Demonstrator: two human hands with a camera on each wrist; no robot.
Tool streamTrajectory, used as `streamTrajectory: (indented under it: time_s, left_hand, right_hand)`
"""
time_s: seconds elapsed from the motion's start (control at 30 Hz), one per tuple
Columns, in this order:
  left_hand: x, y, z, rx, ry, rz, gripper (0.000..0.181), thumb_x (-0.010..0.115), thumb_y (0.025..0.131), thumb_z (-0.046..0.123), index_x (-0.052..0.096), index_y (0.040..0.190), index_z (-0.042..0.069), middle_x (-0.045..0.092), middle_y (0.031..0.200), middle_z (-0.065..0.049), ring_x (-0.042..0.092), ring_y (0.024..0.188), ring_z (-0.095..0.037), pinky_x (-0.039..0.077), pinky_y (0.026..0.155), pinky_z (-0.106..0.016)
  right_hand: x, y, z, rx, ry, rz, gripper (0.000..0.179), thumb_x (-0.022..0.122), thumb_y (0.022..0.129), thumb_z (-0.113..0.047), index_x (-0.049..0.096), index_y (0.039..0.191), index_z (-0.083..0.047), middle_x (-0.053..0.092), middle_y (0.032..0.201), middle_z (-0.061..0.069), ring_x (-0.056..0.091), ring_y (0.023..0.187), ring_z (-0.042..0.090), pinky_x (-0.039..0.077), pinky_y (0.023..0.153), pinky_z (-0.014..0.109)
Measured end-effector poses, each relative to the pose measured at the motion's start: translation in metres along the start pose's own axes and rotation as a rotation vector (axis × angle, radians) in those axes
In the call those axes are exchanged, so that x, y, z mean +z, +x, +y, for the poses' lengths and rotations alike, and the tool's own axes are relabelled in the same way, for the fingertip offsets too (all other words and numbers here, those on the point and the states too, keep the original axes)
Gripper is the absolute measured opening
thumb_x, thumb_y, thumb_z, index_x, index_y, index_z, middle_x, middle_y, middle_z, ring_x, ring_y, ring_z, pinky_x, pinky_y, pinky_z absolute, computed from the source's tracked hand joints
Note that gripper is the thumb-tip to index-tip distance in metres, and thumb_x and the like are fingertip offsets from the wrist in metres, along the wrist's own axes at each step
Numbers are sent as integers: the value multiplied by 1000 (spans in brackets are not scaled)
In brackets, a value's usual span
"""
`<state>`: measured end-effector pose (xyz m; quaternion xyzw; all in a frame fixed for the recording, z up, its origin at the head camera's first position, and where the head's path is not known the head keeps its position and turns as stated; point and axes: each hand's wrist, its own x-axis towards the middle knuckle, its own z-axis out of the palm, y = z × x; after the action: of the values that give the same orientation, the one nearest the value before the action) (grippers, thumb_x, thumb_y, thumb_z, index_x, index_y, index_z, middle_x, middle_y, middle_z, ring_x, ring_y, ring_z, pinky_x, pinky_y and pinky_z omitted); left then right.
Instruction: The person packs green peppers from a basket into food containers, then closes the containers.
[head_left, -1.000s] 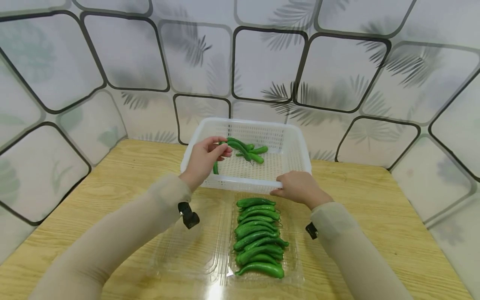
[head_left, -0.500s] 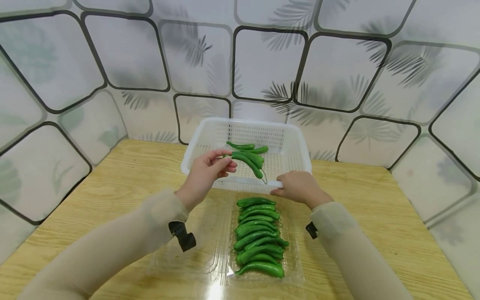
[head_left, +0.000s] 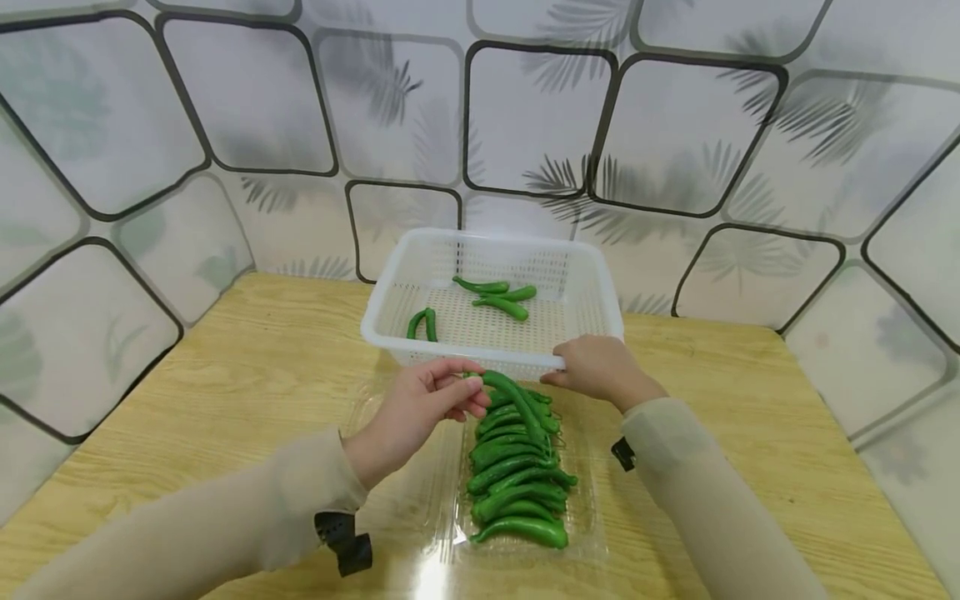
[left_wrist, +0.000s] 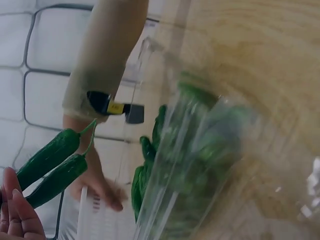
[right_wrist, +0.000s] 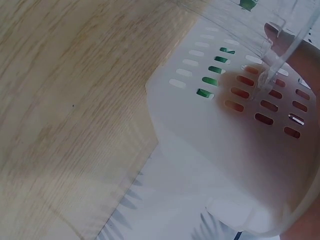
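Observation:
My left hand point(head_left: 427, 404) pinches green chili peppers by their ends between thumb and fingers. Two held peppers point(left_wrist: 55, 177) show in the left wrist view, their thin stems pointing away from the hand. In the head view they overlap the upper end of a row of green peppers point(head_left: 517, 504) in a clear plastic clamshell box point(head_left: 588, 525). My right hand point(head_left: 600, 367) grips the near rim of a white perforated basket point(head_left: 450, 352) towards its right corner. Several more peppers point(head_left: 502, 307) lie inside the basket, with a few at its left point(head_left: 430, 323).
The clamshell's transparent lid half point(head_left: 408, 492) lies to the left of the peppers, partly behind my left forearm. A wood-grain table point(head_left: 720, 400) carries everything. Patterned covering point(head_left: 532, 125) rises behind the basket and at both sides.
My left hand has lifted peppers out of the basket and come nearer, over its front rim to the clamshell. The right hand keeps its grip on the rim.

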<state>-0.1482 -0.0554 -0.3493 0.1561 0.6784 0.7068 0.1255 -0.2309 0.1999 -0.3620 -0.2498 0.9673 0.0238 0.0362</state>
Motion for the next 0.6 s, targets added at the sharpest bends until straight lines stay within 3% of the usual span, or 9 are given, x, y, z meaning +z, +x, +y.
streamTrajectory:
  time_s: [0.33,0.6]
  left_hand:
    - [16,-27,-12,11,-7,-204,19,58,92,7,55,104,-7,66,78,-14,65,69,-17,54,67,-37]
    - [24,-43,-23,30,35,-302,14,59,91,3,55,99,-7,65,75,-19,64,65,-15,54,66,-42]
  right_hand:
    - [0,0,1,-1,12,29,32,64,84,-48,58,72,-18,57,65,-4,51,55,13,42,49,34]
    - [1,1,1,5,18,22,33,63,84,-49,57,71,-19,55,63,-5,50,54,13,41,48,34]
